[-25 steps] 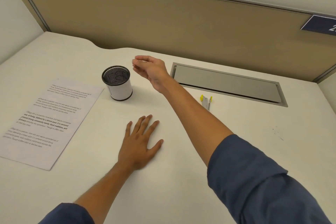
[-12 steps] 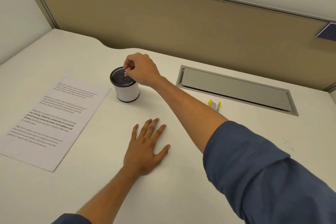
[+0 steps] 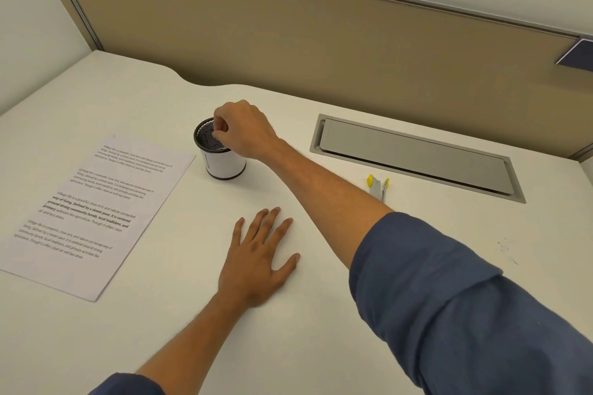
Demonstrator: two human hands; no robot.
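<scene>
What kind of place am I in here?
Most likely an office cubicle: a tan partition panel behind the white desk, a cable hatch set into it, and a printed sheet beside a mesh pen cup.

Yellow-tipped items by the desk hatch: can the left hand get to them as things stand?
Probably not. The left hand lies flat on the desk, and the right forearm, stretched to the mesh cup, crosses between it and the yellow-tipped items. Going over that arm might work.

even bright light, soft shadows, sharp focus, wide-angle bending at edges
</scene>
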